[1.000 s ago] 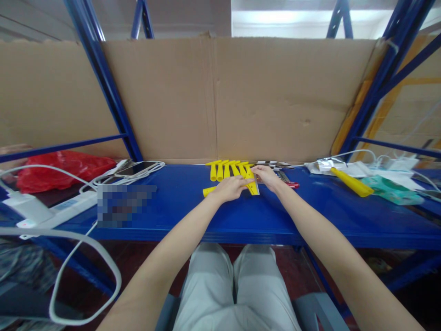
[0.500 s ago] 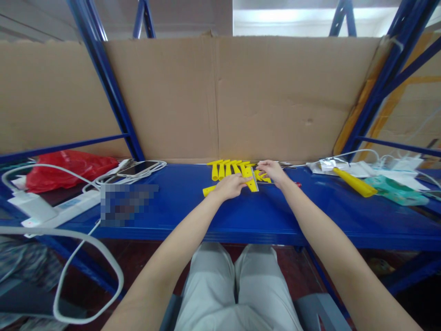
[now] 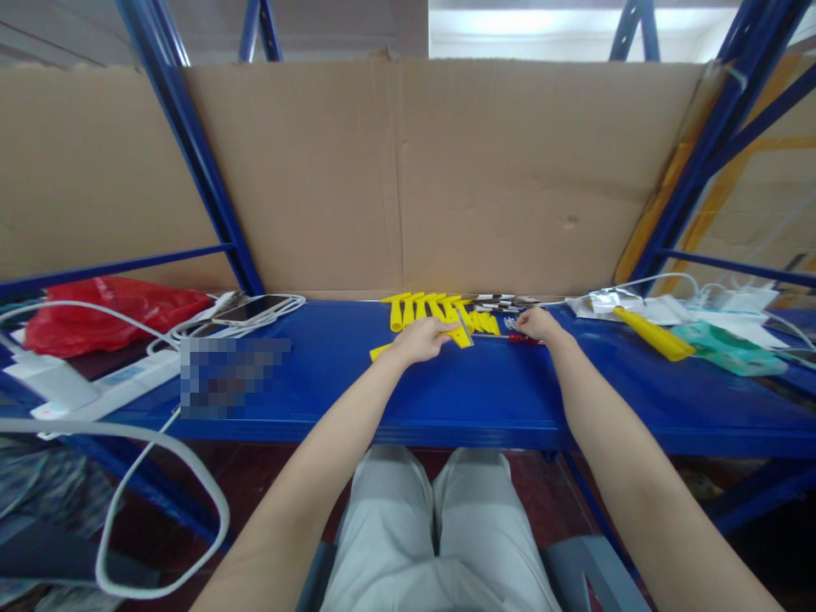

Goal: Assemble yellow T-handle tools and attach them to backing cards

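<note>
My left hand [image 3: 419, 340] is closed around a yellow scraper [image 3: 460, 338], whose wide head with a pale blade edge points right while its handle end sticks out at the left. My right hand [image 3: 536, 325] has its fingers pinched together beside a small heap of silvery bits [image 3: 510, 323], probably screws. What lies between those fingertips is too small to make out. Beneath that hand lies a red-handled tool [image 3: 523, 338], partly covered. Behind my left hand stand several yellow T-shaped handles [image 3: 408, 313] in a row, with small yellow pieces [image 3: 485, 323] to their right.
The blue shelf top [image 3: 472, 391] backs onto a cardboard panel [image 3: 401, 187]. Black and white strips [image 3: 501, 301] lie along the back. At left are a red bag [image 3: 121, 314], cables and a power strip [image 3: 127, 387]; at right, a yellow handle [image 3: 656, 334] and a green packet [image 3: 730, 348].
My right hand has moved right, from the small yellow pieces to the silvery bits. My left hand keeps hold of the scraper, shifted slightly left.
</note>
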Available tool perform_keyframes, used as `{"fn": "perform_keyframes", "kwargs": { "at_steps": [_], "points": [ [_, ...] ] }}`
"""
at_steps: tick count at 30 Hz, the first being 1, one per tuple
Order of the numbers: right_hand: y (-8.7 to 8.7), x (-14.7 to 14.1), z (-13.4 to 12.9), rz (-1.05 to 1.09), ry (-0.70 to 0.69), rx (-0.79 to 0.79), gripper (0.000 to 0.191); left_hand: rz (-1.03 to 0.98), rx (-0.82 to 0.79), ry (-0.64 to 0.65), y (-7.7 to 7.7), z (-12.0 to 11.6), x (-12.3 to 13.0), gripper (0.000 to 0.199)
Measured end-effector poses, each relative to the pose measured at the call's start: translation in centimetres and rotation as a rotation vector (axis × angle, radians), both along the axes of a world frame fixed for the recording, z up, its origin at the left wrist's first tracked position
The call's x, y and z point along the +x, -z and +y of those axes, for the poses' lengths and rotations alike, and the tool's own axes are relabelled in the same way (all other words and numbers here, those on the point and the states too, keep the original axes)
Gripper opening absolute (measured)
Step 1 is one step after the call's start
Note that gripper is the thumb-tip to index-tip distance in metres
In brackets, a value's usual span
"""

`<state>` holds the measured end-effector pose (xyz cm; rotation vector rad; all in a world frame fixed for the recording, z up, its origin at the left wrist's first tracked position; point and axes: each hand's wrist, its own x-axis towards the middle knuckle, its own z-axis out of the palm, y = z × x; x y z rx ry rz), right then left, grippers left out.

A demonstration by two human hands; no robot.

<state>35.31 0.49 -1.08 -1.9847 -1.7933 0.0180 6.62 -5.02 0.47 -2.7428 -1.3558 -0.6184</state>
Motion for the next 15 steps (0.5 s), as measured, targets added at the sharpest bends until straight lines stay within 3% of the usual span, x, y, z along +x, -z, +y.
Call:
{"fn": "perform_keyframes", "kwargs": {
  "at_steps": [3,15],
  "points": [
    [-0.6,-1.0,-0.3,-0.047,0.029,-0.126,0.014,0.004,-0.005,0.004,0.0,0.0,0.0,0.039],
    [-1.2,-2.0,-1.0,-0.094,0.07,-0.129,0.016,0.03,0.006,-0.004,-0.2,-0.5,0.0,0.037]
  ]
}}
